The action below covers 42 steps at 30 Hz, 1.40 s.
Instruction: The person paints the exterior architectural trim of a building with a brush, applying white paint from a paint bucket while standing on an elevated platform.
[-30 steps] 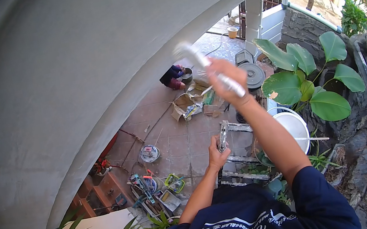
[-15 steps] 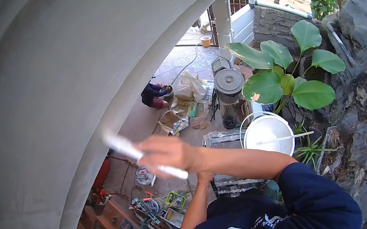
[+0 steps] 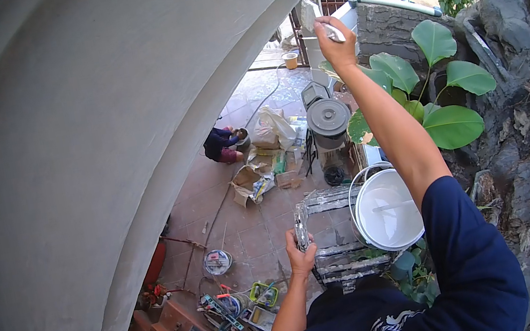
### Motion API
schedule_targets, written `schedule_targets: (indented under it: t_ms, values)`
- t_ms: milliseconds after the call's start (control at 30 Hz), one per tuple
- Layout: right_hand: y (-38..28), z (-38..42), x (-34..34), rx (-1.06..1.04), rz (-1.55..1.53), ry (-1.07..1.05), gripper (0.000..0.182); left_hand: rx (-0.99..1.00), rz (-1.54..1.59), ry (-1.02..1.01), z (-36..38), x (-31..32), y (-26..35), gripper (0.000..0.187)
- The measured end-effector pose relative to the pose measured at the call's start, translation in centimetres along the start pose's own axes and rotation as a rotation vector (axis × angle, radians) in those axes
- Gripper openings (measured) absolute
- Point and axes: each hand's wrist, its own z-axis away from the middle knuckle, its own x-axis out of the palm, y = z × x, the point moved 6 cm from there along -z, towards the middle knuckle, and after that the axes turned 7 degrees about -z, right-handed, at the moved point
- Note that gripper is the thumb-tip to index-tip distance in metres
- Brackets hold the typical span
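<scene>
My right hand [image 3: 337, 45] is stretched far forward and closed around the white handle of a paintbrush [image 3: 310, 14]. The bristles point up, beside the lower edge of the curved grey wall [image 3: 125, 98]. Lower down, my left hand [image 3: 301, 255] grips the side rail of a paint-spattered ladder [image 3: 335, 201]. To the right of the ladder, under my right forearm, hangs or stands a white bucket [image 3: 391, 239] with a wire handle and a pale stick inside; what supports it is hidden.
A large-leaved plant [image 3: 454, 126] and rough rockwork [image 3: 525, 155] flank my right side. On the tiled floor below, a person [image 3: 220, 146] crouches near sacks [image 3: 273, 128]. A lidded grey bin [image 3: 329, 117], a paint pail [image 3: 217, 262] and several tools [image 3: 223, 311] stand around the ladder.
My right hand has swung with the brush from the left near the wall to far forward and right. My left hand, partly hidden before, now shows on the ladder rail.
</scene>
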Motion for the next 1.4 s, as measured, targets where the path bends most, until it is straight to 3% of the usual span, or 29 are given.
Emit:
schedule_targets:
  t_ms: [67, 100, 200, 267, 367, 433, 500, 567, 700, 800, 900, 967, 1000, 1133, 1200, 1233, 1400]
  values:
    - [1.8, -0.7, 0.9, 0.005, -0.008, -0.044, 0.012, 0.002, -0.003, -0.008, 0.0, 0.0, 0.2, 0.037]
    - [-0.2, 0.1, 1.7, -0.115, -0.023, -0.08, 0.012, 0.02, -0.016, -0.007, 0.0, 0.0, 0.3, 0.037]
    - [-10.3, 6.1, 5.3, -0.421, -0.019, -0.219, 0.012, 0.065, -0.042, -0.002, -0.2, 0.1, 0.7, 0.037]
    - [-16.1, 11.2, 6.1, -0.337, -0.167, -0.394, 0.016, 0.069, -0.062, -0.003, -0.1, 0.0, 0.8, 0.037]
    - [-25.5, 17.9, 5.7, -0.493, -0.448, -0.73, 0.022, 0.072, -0.021, 0.008, -0.3, 0.1, -0.2, 0.034]
    - [-28.6, 21.1, 5.7, -0.57, -0.684, -0.903, 0.024, 0.222, -0.104, 0.034, -0.3, -0.1, -1.9, 0.03]
    - [-27.8, 19.7, 4.6, -0.633, -0.649, -0.839, 0.023, 0.386, -0.245, 0.019, -0.6, -0.7, -3.1, 0.028]
    - [-24.9, 16.9, 3.2, -0.613, -0.553, -0.743, 0.02, 0.029, -0.026, 0.012, -0.1, -0.4, -1.0, 0.032]
    - [-13.6, 8.7, -0.7, -0.481, -0.032, -0.444, 0.014, 0.023, -0.016, 0.004, -0.2, -0.1, -0.7, 0.037]
    - [-3.1, 2.6, -3.0, -0.132, 0.045, -0.098, 0.016, -0.003, 0.012, 0.006, 0.2, -0.2, -0.5, 0.037]
    - [4.3, -2.6, -3.2, -0.022, 0.09, 0.16, 0.019, -0.006, 0.012, 0.016, 0.0, -0.2, -0.5, 0.038]
    - [7.4, -5.1, -2.5, 0.181, 0.021, 0.231, 0.017, -0.006, 0.004, 0.024, 0.0, -0.2, -0.5, 0.039]
    - [8.8, -6.4, -1.9, 0.171, -0.006, 0.219, 0.017, -0.016, -0.013, 0.034, 0.0, -0.3, -0.8, 0.04]
    - [7.0, -4.5, 2.1, 0.245, -0.112, 0.02, 0.017, -0.016, -0.027, 0.033, 0.2, -0.3, -0.6, 0.041]
    - [0.6, -0.6, 4.1, -0.181, 0.009, 0.0, 0.013, -0.024, -0.014, 0.032, 0.2, -0.2, -0.4, 0.04]
    - [-2.8, 1.7, 4.7, -0.298, 0.026, -0.04, 0.01, -0.024, -0.005, 0.033, 0.1, -0.1, -0.2, 0.04]
    - [-16.0, 13.0, 6.3, -0.334, -0.109, -0.382, 0.016, 0.057, -0.048, 0.028, -0.1, -0.1, 0.0, 0.043]
